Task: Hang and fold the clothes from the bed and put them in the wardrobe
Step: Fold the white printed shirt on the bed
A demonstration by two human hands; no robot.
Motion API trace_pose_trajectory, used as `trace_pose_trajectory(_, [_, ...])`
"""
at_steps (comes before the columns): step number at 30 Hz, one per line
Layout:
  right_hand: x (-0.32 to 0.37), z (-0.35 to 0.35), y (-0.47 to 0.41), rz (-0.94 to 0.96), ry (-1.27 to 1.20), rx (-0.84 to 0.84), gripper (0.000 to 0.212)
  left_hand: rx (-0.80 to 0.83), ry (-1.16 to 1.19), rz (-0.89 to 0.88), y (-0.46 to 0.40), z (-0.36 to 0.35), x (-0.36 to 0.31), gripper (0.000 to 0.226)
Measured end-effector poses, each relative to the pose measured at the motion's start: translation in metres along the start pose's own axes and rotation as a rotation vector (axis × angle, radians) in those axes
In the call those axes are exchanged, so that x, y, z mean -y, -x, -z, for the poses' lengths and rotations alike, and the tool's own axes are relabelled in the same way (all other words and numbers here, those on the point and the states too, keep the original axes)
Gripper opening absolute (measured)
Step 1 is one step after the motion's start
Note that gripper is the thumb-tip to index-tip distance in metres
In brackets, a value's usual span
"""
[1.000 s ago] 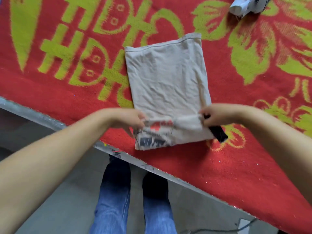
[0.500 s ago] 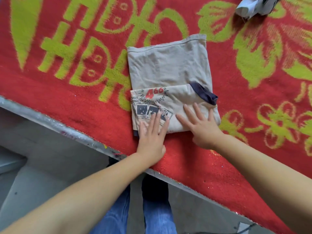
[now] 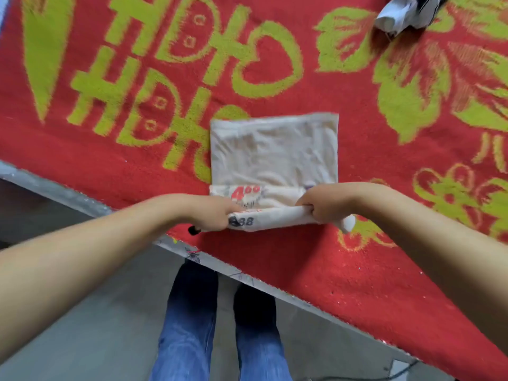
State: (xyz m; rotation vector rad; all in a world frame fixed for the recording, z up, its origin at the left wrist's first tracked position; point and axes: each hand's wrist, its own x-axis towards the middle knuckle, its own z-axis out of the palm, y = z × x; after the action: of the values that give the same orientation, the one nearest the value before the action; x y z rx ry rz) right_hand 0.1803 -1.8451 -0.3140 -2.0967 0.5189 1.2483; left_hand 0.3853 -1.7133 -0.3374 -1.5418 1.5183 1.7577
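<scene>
Head view: the shirt [image 3: 275,158] lies flat on the red blanket [image 3: 357,284] near the bed's edge, within easy reach. The left hand [image 3: 211,215] and right hand [image 3: 324,202] each curl round an end of its near fold, lifting it evenly, probably to fold it over again; motion blur hides details.

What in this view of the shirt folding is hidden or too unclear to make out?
- Head view: the shirt's print is partly rolled under and blurred; only "4" and "88" read.
- The fingers of the left hand and right hand are curled into the fabric, hidden.
- The white bundle is cut off by the top edge.
- No wardrobe shows.
</scene>
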Motion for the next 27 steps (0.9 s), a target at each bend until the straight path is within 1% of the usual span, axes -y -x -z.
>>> trace_pose_trajectory(1, [0.002, 0.009, 0.005, 0.017, -0.018, 0.057, 0.027, 0.059, 0.032, 0.007, 0.009, 0.011, 0.004, 0.022])
trace_pose_trajectory(2, [0.0, 0.018, 0.006, 0.016, -0.041, 0.07, 0.022, 0.076, 0.065, 0.018, 0.015, 0.023, 0.008, 0.012])
trace_pose_trajectory(3, [-0.004, 0.028, 0.005, 0.005, -0.06, 0.051, 0.018, 0.066, 0.105, 0.03, 0.019, 0.035, 0.013, 0.011])
trace_pose_trajectory(5, [-0.016, 0.05, 0.0, -0.043, -0.07, -0.067, 0.012, -0.037, 0.2, 0.048, 0.019, 0.063, 0.023, 0.015])
trace_pose_trajectory(6, [-0.023, 0.06, -0.005, -0.074, -0.074, -0.158, 0.008, -0.102, 0.251, 0.058, 0.015, 0.077, 0.028, 0.015])
trace_pose_trajectory(7, [-0.031, 0.068, -0.012, -0.111, -0.098, -0.269, 0.009, -0.173, 0.313, 0.074, 0.01, 0.089, 0.033, 0.014])
trace_pose_trajectory(9, [-0.047, 0.079, -0.031, -0.21, -0.184, -0.508, 0.026, -0.381, 0.436, 0.13, -0.005, 0.109, 0.041, 0.005])
trace_pose_trajectory(10, [-0.053, 0.079, -0.04, -0.268, -0.213, -0.6, 0.033, -0.541, 0.439, 0.167, -0.015, 0.113, 0.045, 0.015])
trace_pose_trajectory(11, [-0.055, 0.076, -0.048, -0.327, -0.216, -0.679, 0.039, -0.712, 0.376, 0.212, -0.025, 0.113, 0.047, 0.029])
trace_pose_trajectory(12, [-0.053, 0.07, -0.054, -0.375, -0.2, -0.745, 0.046, -0.873, 0.242, 0.259, -0.032, 0.109, 0.046, 0.042])
trace_pose_trajectory(13, [-0.047, 0.061, -0.057, -0.393, -0.17, -0.802, 0.051, -1.001, 0.077, 0.277, -0.036, 0.101, 0.041, 0.052])
trace_pose_trajectory(14, [-0.038, 0.05, -0.059, -0.372, -0.127, -0.846, 0.056, -1.083, -0.079, 0.245, -0.039, 0.088, 0.035, 0.059])
trace_pose_trajectory(15, [-0.027, 0.036, -0.06, -0.32, -0.085, -0.858, 0.062, -1.109, -0.2, 0.18, -0.043, 0.07, 0.029, 0.065])
trace_pose_trajectory(16, [-0.014, 0.02, -0.061, -0.258, -0.041, -0.829, 0.07, -1.081, -0.292, 0.11, -0.048, 0.047, 0.022, 0.073])
trace_pose_trajectory(17, [-0.001, 0.001, -0.062, -0.202, -0.004, -0.767, 0.078, -1.01, -0.358, 0.065, -0.051, 0.023, 0.015, 0.082])
trace_pose_trajectory(18, [0.01, -0.018, -0.063, -0.165, 0.018, -0.696, 0.086, -0.917, -0.387, 0.053, -0.055, -0.001, 0.01, 0.093])
trace_pose_trajectory(20, [0.02, -0.051, -0.066, -0.168, 0.033, -0.586, 0.098, -0.769, -0.44, 0.136, -0.064, -0.038, 0.01, 0.107])
trace_pose_trajectory(22, [0.017, -0.067, -0.072, -0.244, 0.025, -0.588, 0.103, -0.747, -0.483, 0.221, -0.074, -0.05, 0.017, 0.11])
trace_pose_trajectory(24, [0.012, -0.064, -0.079, -0.301, 0.02, -0.637, 0.1, -0.774, -0.478, 0.251, -0.083, -0.045, 0.02, 0.109])
trace_pose_trajectory(27, [0.012, -0.05, -0.082, -0.335, 0.021, -0.623, 0.094, -0.776, -0.482, 0.265, -0.087, -0.035, 0.018, 0.096])
